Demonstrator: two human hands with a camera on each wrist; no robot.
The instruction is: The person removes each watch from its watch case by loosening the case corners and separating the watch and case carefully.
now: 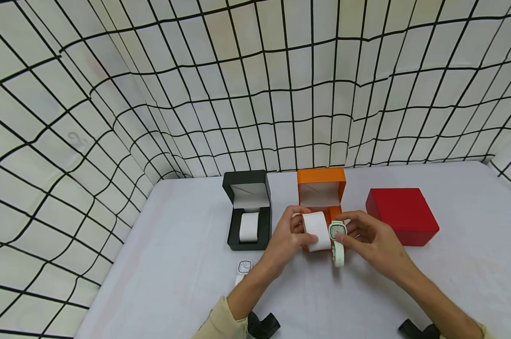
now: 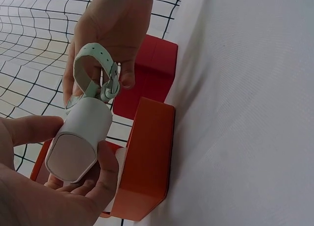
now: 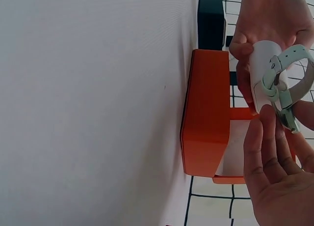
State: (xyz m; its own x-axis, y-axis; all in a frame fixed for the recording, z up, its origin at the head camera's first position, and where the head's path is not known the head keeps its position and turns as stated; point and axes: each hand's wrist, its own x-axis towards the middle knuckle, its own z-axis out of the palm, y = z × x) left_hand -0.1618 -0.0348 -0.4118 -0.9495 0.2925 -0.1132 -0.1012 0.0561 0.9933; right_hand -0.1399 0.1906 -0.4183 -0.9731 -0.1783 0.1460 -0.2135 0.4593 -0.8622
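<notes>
A white watch cushion is pinched between the thumb and fingers of my left hand, above the open orange watch box. Just right of it, my right hand holds a pale green wristwatch by its case, and its buckled strap hangs down. In the left wrist view the strap loop stands at the far end of the cushion. The right wrist view shows the watch beside the cushion, but whether they touch I cannot tell.
An open dark watch box with a white cushion inside stands left of the orange one. On the right sits a closed red box. A white watch lies partly behind my left forearm. Black netting over white walls surrounds the table.
</notes>
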